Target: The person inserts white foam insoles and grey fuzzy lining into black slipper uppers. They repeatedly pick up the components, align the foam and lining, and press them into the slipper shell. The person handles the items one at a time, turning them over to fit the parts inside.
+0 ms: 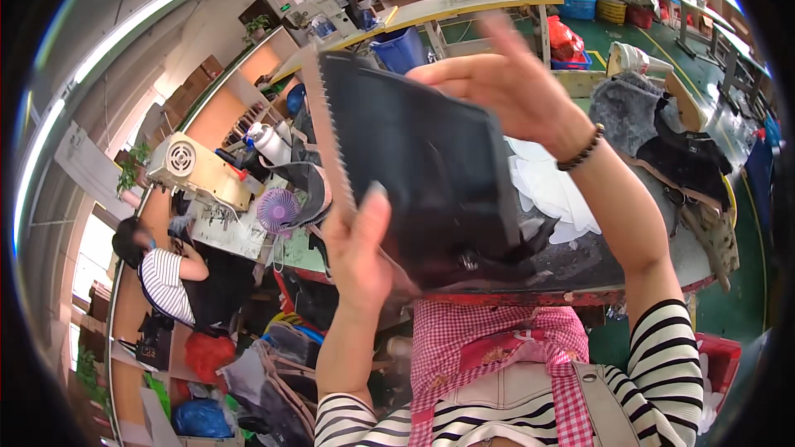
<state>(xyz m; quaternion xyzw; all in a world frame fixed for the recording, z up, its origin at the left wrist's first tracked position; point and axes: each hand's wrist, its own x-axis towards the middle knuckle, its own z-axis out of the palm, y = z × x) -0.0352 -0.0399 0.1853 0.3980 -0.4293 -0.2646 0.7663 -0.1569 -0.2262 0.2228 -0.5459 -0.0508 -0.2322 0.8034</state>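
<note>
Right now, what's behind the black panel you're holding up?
Behind the black panel, held by the left hand and right hand, a dark worktable with white cut pieces shows at its right edge. Whatever lies directly behind the panel is covered.

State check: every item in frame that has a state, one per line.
black panel: held up off the table, tilted, zigzag-cut edge on its left
left hand: gripping the panel's lower left edge, thumb on its front
right hand: holding the panel's top right edge, fingers spread
purple fan: on the table; spinning or not, cannot tell
blue bin: upright, open-topped
bead bracelet: worn on right wrist
</note>
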